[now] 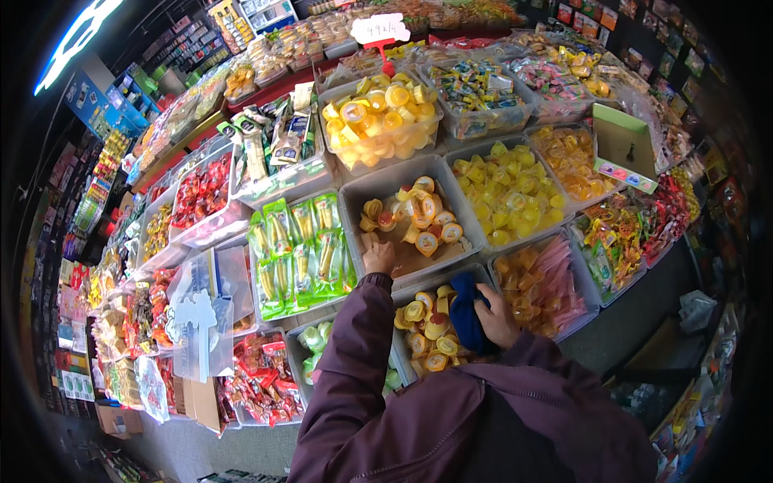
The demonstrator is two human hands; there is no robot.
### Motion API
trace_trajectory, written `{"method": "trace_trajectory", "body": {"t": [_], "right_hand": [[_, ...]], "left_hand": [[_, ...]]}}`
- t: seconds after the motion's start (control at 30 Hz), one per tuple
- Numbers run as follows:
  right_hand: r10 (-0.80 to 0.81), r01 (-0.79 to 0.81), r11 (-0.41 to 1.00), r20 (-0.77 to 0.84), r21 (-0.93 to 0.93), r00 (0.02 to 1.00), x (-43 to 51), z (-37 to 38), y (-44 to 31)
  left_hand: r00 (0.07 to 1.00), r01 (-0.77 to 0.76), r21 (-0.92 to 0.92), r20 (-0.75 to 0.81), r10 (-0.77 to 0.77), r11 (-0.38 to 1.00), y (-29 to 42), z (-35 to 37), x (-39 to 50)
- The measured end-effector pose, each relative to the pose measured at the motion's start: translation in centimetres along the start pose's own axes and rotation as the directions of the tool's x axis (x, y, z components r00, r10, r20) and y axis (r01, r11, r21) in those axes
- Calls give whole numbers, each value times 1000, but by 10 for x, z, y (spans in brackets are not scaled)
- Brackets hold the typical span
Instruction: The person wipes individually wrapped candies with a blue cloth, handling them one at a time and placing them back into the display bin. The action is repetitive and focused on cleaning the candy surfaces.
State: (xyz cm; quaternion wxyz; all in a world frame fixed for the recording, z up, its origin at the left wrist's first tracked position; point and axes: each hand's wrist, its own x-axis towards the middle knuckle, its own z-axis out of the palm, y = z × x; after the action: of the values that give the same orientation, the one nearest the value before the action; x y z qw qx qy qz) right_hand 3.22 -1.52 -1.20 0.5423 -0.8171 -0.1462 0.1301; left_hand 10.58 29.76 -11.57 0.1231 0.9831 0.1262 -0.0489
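Note:
My left hand (379,256) reaches into a clear plastic bin (468,208), at the near left corner of its cardboard-coloured bottom. Whether its fingers hold anything is hidden. Orange-lidded jelly cups (423,208) lie loosely in the far and right parts of that bin. My right hand (496,317) grips a dark blue cloth (468,314) over the nearer bin, in which more yellow and orange jelly cups (432,326) are heaped.
Green packs of corn-shaped sweets (302,247) fill the bin on the left. Yellow jelly cups (507,190) stand to the right, with a green open box (625,148) beyond. A price sign (380,29) rises behind. Clear plastic sheets (202,314) lie across the left bins.

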Motion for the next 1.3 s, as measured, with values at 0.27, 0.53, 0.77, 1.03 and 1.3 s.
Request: {"method": "trace_trajectory", "body": {"t": [0.27,0.53,0.77,1.03,1.3], "right_hand": [[-25,24,1000,-25,-15,999,-3,-1,-12],[-434,444,841,104,-310,895,2,14,-79],[-392,356,892,-84,-279,916,13,51,-23],[-360,341,927,-115,-159,926,-3,54,-40],[-439,484,821,208,-303,874,-34,35,-57]], "left_hand": [[997,-61,-307,-66,43,950,-9,-5,-4],[942,297,-880,208,263,-370,83,-42,-141],[979,181,-811,200,28,-556,130,-60,-193],[983,-23,-958,30,-179,-284,139,-65,-207],[922,-191,-825,35,-386,-532,139,-94,-202]]}}
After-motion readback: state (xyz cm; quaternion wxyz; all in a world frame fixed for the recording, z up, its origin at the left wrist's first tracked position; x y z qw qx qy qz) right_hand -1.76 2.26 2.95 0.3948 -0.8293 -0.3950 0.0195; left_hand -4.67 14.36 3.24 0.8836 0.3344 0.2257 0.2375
